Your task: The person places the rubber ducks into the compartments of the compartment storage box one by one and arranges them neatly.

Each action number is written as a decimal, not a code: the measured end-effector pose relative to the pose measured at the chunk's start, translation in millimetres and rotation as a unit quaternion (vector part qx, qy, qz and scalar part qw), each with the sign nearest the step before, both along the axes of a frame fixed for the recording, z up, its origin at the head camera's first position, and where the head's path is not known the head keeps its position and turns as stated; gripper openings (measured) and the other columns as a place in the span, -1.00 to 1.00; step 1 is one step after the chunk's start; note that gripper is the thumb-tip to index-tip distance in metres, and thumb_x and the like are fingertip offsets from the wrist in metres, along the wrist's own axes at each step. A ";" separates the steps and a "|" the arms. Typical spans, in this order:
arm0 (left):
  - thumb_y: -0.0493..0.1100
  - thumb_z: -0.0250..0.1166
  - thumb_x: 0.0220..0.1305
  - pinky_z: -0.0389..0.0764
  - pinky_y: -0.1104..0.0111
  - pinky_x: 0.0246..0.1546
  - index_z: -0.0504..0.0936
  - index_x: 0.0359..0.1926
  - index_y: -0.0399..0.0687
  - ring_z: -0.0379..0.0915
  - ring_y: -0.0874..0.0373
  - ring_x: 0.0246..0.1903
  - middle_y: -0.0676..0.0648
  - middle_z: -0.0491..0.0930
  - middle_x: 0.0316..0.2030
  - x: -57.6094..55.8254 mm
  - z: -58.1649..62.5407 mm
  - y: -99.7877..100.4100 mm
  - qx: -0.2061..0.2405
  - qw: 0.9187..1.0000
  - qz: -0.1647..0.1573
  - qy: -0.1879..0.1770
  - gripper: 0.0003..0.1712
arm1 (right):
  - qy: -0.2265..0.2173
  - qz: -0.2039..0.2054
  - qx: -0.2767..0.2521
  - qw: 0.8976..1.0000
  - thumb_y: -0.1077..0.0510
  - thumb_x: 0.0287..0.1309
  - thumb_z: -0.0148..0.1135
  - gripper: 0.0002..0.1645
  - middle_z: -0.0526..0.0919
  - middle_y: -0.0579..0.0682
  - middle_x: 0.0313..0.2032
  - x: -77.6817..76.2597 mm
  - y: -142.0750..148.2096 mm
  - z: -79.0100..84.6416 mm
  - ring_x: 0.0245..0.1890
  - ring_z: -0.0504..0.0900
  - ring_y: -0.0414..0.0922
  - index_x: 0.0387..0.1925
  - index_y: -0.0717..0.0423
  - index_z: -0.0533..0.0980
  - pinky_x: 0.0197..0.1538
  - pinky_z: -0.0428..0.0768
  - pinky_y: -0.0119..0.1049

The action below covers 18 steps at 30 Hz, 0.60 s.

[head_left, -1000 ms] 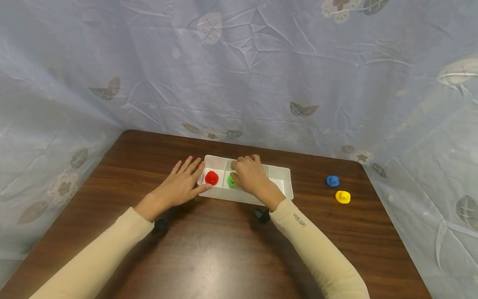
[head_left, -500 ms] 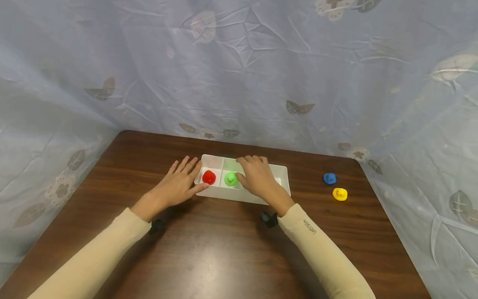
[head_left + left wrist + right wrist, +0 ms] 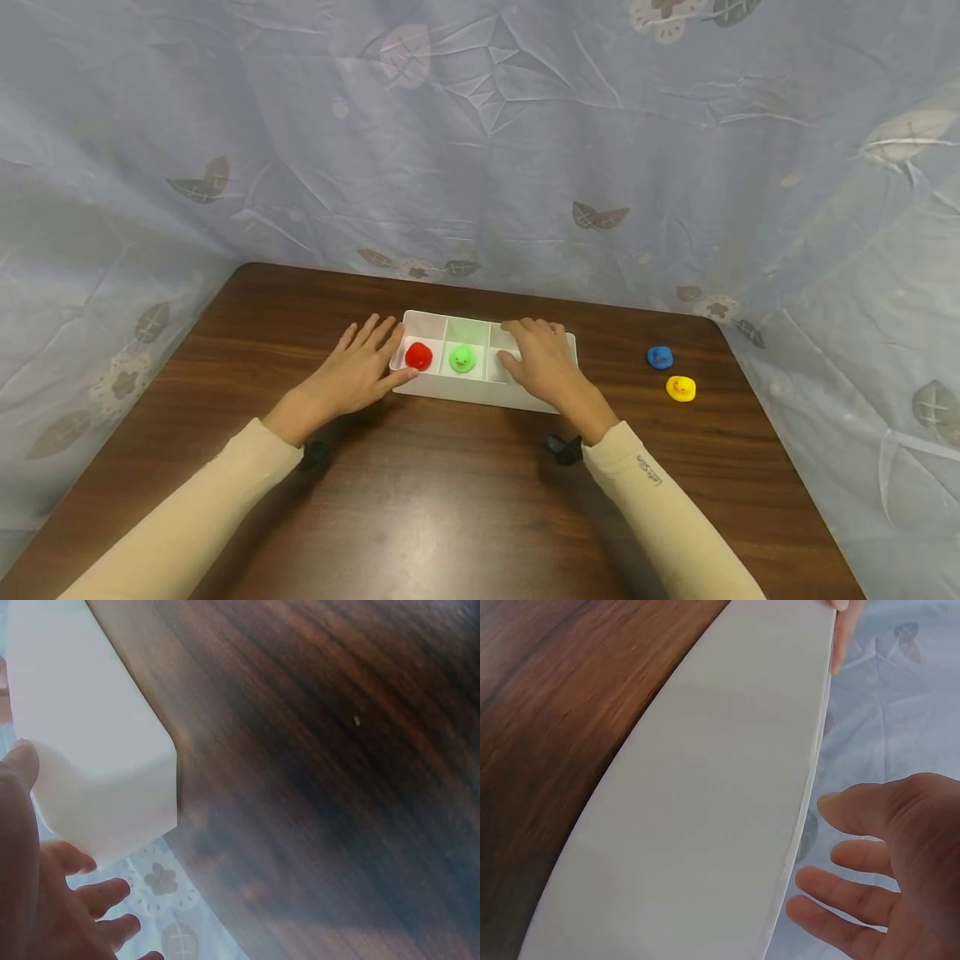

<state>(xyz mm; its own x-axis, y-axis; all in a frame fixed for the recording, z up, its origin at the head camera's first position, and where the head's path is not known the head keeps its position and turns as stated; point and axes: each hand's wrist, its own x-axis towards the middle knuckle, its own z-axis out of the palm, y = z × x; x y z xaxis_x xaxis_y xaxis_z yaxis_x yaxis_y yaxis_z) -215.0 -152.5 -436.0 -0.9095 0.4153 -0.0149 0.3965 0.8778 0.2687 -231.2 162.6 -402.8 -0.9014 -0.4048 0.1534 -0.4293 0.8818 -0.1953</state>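
Note:
A white divided box (image 3: 457, 388) stands on the table with a red rubber duck (image 3: 418, 356) in its left compartment. The green rubber duck (image 3: 462, 358) sits in the compartment beside it. My left hand (image 3: 360, 369) rests at the box's left end, fingers spread and thumb at the front rim; the left wrist view shows its fingertips by the corner. My right hand (image 3: 543, 358) is over the right part of the box, fingers apart and nothing between them. In the right wrist view its thumb (image 3: 847, 810) is beside the rim. The right compartments are partly hidden under this hand.
A blue rubber duck (image 3: 660, 357) and a yellow rubber duck (image 3: 681, 388) lie on the brown wooden table (image 3: 420, 500) to the right of the box. A patterned grey curtain (image 3: 450, 167) hangs behind the table and along both sides.
My right hand has moved right, away from the green duck and across the box, leaving the duck in its compartment. My left hand has stayed at the box's left end.

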 end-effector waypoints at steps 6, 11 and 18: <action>0.44 -0.02 0.59 -0.15 -0.32 0.68 -0.02 0.71 -0.21 -0.22 -0.37 0.71 -0.34 -0.02 0.70 -1.3 -1.2 -1.4 -0.001 1.000 -0.002 0.002 0.07 | 0.011 -0.010 -0.003 1.000 -0.01 0.43 0.36 -0.43 0.71 0.17 0.24 5.7 12.5 -3.3 0.25 0.64 0.20 0.35 0.13 0.56 0.40 0.43 0.26; 0.45 -0.03 0.58 -0.14 -0.32 0.68 -0.02 0.71 -0.22 -0.22 -0.38 0.71 -0.34 -0.03 0.70 -1.4 -4.0 -1.8 -0.002 1.000 -0.006 0.004 0.07 | 0.022 -0.020 -0.013 0.999 0.01 0.42 0.38 -0.43 0.71 0.19 0.24 11.7 22.0 -5.3 0.23 0.65 0.21 0.34 0.15 0.57 0.38 0.44 0.26; 0.43 -0.02 0.60 -0.12 -0.33 0.67 -0.02 0.71 -0.23 -0.21 -0.39 0.70 -0.36 -0.02 0.70 2.0 -5.0 -4.8 -0.001 1.000 -0.011 0.008 0.06 | 0.012 -0.043 -0.033 0.998 0.02 0.43 0.38 -0.42 0.69 0.22 0.26 22.8 42.8 -5.9 0.25 0.64 0.26 0.36 0.17 0.55 0.34 0.45 0.30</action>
